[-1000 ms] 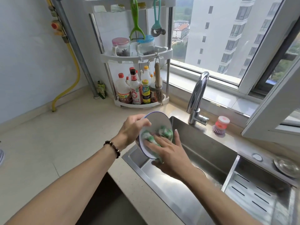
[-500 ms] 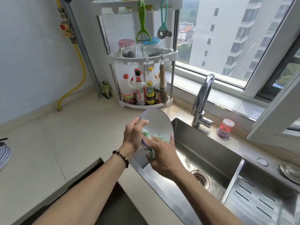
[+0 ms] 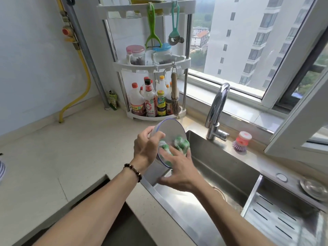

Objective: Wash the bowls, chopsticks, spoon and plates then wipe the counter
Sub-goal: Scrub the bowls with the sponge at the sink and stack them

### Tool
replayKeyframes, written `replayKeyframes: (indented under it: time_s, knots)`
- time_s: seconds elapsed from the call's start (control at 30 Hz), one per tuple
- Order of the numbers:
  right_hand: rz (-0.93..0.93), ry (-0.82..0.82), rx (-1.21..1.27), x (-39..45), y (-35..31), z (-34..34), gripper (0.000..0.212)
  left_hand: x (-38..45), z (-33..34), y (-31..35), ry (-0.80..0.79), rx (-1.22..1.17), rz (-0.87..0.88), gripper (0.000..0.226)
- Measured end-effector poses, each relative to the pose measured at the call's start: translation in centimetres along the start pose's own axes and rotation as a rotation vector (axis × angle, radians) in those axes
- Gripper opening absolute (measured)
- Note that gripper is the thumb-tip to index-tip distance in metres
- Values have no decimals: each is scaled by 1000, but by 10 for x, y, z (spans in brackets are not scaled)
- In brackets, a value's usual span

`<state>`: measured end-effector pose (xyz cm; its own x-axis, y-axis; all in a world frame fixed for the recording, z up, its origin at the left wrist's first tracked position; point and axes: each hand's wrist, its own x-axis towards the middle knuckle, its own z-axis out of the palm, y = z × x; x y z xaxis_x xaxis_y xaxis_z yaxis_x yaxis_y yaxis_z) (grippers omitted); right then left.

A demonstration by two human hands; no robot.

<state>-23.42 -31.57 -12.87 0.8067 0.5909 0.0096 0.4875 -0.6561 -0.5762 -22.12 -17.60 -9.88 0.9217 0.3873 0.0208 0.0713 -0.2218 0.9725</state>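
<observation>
A white plate with a thin blue rim [image 3: 169, 127] stands tilted on edge over the left end of the steel sink [image 3: 230, 167]. My left hand [image 3: 146, 148] grips its left rim, fingers curled over the edge. My right hand [image 3: 179, 172] presses a green and white sponge [image 3: 181, 144] against the plate's face, fingers spread over it. The sponge's middle is hidden by my fingers.
A chrome tap [image 3: 216, 110] rises behind the sink, a pink dish brush [image 3: 242, 142] beside it. A corner rack [image 3: 154, 64] of bottles and jars stands on the beige counter [image 3: 62, 157]. A slotted drain tray [image 3: 276, 215] fills the sink's right side, a metal lid [image 3: 314, 188] behind it.
The sponge has shifted on the plate's face, from its lower part up toward the middle and right. My left hand keeps its grip on the rim.
</observation>
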Motion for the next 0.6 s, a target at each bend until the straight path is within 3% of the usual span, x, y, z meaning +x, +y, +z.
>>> replayKeyframes:
  time_s: [0.07,0.13,0.23,0.33,0.47,0.6]
  knots:
    - [-14,26,327,-2,-14,4,51,-2,5,4,45,28,22,21]
    - [-37,45,334,-4,-10,4,50,3,2,4,-14,70,39,22]
    - [-133,106,-236,-8,24,2,74,18,-12,10,-256,125,-27,37]
    - [-232,274,-581,-6,51,5,65,20,-15,20,-405,122,-132,39]
    - [-247,520,-470,13,32,3,38,5,3,8,-280,-241,-241,53]
    - [-178,448,-67,14,0,7,30,4,16,-2,11,-257,-138,41]
